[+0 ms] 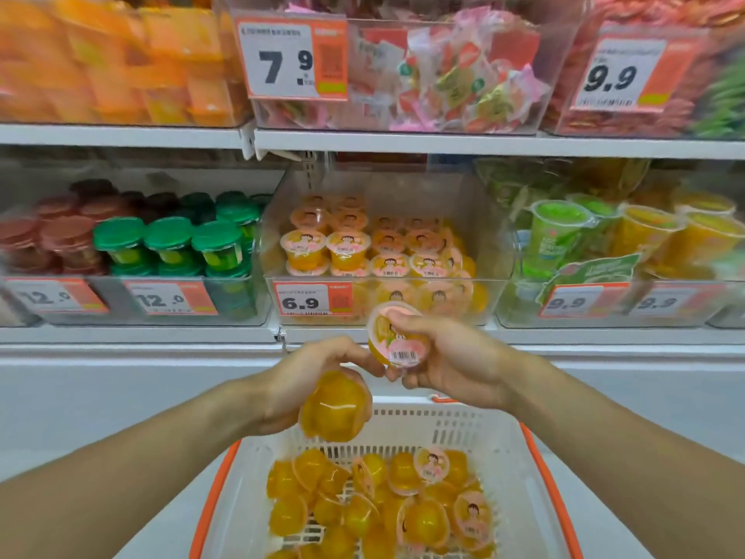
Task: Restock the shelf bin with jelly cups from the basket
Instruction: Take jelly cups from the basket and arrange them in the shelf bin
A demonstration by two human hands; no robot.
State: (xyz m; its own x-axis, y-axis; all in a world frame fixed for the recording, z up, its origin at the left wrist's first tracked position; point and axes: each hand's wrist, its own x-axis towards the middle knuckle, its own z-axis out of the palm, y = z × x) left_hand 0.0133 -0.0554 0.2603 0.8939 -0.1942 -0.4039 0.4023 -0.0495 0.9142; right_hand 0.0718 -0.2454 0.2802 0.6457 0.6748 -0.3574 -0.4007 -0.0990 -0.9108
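My left hand (pixel 306 381) grips a yellow jelly cup (pixel 336 409) with its base toward me, above the basket. My right hand (pixel 447 361) holds a second jelly cup (pixel 389 336) tilted, its pink lid and barcode showing, just below the bin's front. The clear shelf bin (pixel 492 260) on the middle shelf, tagged 6.9, holds several stacked yellow cups with pink lids. Below, a white basket (pixel 463 429) with orange rims holds several loose jelly cups (pixel 379 502).
Green-lidded and dark red cups (pixel 169 244) fill the bin to the left. Tall green and yellow cups (pixel 604 236) stand in the bin to the right. The upper shelf carries bins of wrapped sweets (pixel 443 78). A white ledge (pixel 141 377) runs below the shelves.
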